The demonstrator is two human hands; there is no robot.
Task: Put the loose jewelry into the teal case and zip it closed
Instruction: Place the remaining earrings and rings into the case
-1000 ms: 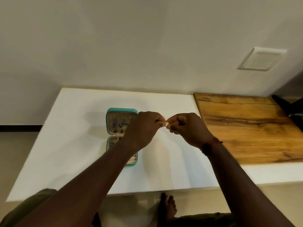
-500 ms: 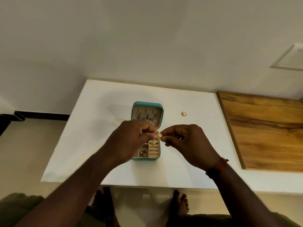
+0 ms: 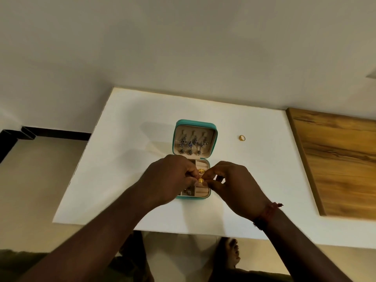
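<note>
– Hands first: how do they stand?

– Left hand (image 3: 171,178) and right hand (image 3: 234,188) meet fingertip to fingertip. Each has thumb and forefinger pinched on the same small gold ornament (image 3: 201,180), and the other fingers are curled in. A red thread band (image 3: 268,212) circles the right wrist.

– Where is that ornament relative to the case?

– Over the near half of the teal rectangular jewelry case with cream lining (image 3: 192,197), which lies open on the white table (image 3: 122,159). The ornament sits above the padded rolls on the base's right side. Whether it touches them, I can't tell. The left hand covers much of the base's left side.

– Anything already in the base?

– A second gold piece (image 3: 201,171) rests just beyond the pinched one. A small silvery item (image 3: 188,192) shows in the near-left compartment, too small to identify.

– And the lid?

– It is swung open on the far side. Rows of dark silver drop earrings (image 3: 193,146) hang across its cream panel.

– Any loose jewelry outside?

– One plain gold ring (image 3: 242,137) lies on the table to the right of the lid, well apart from the case and from both hands.

– Farther out?

– A brown wooden board (image 3: 335,159) lies at the table's right end, and a pale wall (image 3: 183,47) stands behind the table.
</note>
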